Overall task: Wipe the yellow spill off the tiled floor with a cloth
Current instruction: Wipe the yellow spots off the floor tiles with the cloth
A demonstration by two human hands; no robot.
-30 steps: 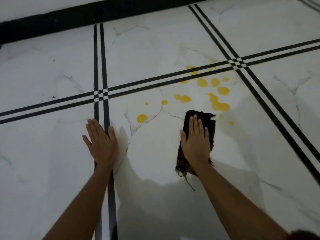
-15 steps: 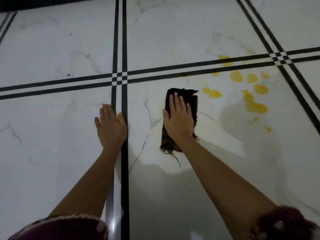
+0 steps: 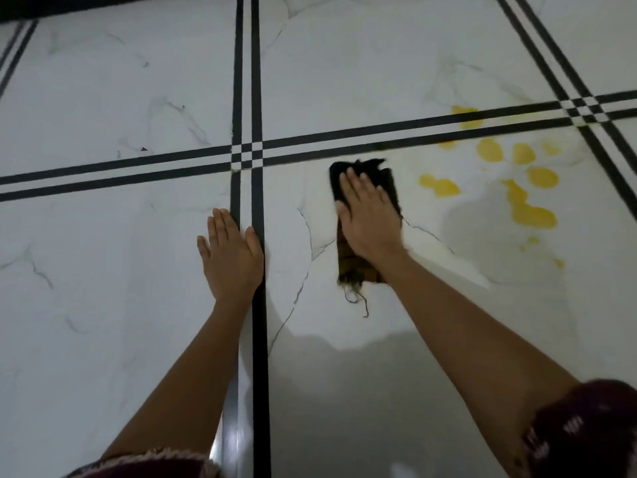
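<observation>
Person crouched over a white marble-patterned tiled floor (image 3: 103, 270), both arms reaching forward. The left hand (image 3: 231, 257) lies flat, palm down, with the fingers straight and close together, on the tile at the edge of a double black inlay stripe (image 3: 256, 98); it holds nothing. The right hand (image 3: 367, 219) presses flat on a dark cloth (image 3: 372, 167), fingers extended and slightly spread. The cloth shows beyond the fingertips and trails out beneath the wrist, where its edge is frayed with loose threads. The cloth lies on the tile to the right of the stripe crossing, just below the horizontal double stripe. The yellow spill (image 3: 531, 215) is a scatter of blobs to the right of the cloth. Its nearest blob lies close to the cloth but apart from it, and its farthest patch straddles the horizontal stripe. A dark red patterned sleeve (image 3: 586, 432) covers the right upper arm.
</observation>
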